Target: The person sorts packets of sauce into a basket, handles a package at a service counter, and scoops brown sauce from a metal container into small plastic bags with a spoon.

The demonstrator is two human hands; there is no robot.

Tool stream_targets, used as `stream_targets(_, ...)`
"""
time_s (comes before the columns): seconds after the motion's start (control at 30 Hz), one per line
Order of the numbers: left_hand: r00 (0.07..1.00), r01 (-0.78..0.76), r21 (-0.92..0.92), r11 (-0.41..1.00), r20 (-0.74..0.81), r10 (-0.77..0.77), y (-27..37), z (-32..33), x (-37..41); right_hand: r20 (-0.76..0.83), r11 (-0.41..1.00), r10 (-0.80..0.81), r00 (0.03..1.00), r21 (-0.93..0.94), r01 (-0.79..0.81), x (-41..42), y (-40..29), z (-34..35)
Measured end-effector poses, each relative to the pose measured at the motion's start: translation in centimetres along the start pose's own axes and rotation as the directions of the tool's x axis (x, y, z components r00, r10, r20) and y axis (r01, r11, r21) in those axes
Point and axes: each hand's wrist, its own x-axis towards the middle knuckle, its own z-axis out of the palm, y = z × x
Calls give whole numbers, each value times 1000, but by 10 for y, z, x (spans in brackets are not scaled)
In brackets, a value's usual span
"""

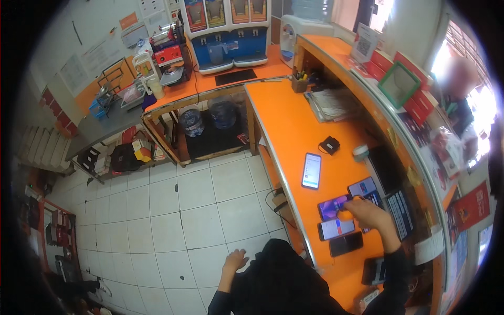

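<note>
On the orange counter [275, 118], my right hand [364, 212] is over a group of smartphones, its fingers at a lit phone with a purple screen [328, 208]. Whether it grips anything cannot be told. Below that phone lies another lit smartphone [334, 229], then a dark one [346, 245]. A further lit phone [362, 187] lies above the hand. Apart from the group, a white-screened smartphone [311, 171] lies nearer the counter's left edge. My left hand [236, 259] hangs over the tiled floor beside my body, fingers apart, holding nothing.
A keyboard [400, 214] and dark monitor [388, 167] stand right of the phones. A black square device [329, 145], a tape roll [360, 152] and stacked papers [330, 104] lie further up. Beyond the raised shelf is a person [458, 114]. A drink dispenser [228, 43] stands at the back.
</note>
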Motion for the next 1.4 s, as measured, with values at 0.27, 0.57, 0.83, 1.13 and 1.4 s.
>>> stream_targets(0.27,987,154,-265,952,76,-139,-59,-34,48,-411,934,262,873,-122,-337,250,120,1)
stream_targets(0.57,933,307,-481,821,-17,-359,-75,-145,147,-671,652,552,494,-21,-758,421,281,-35)
stream_targets(0.83,961,194,-404,894,-105,-257,-42,-200,218,-572,586,736,362,271,-764,467,389,-15)
stream_targets(1.13,977,190,-397,898,-10,-211,-108,-221,261,-775,750,536,335,255,-610,507,303,-2)
stream_targets(1.4,966,132,-538,833,-117,-229,-195,-236,228,-742,816,545,391,576,-45,611,52,3)
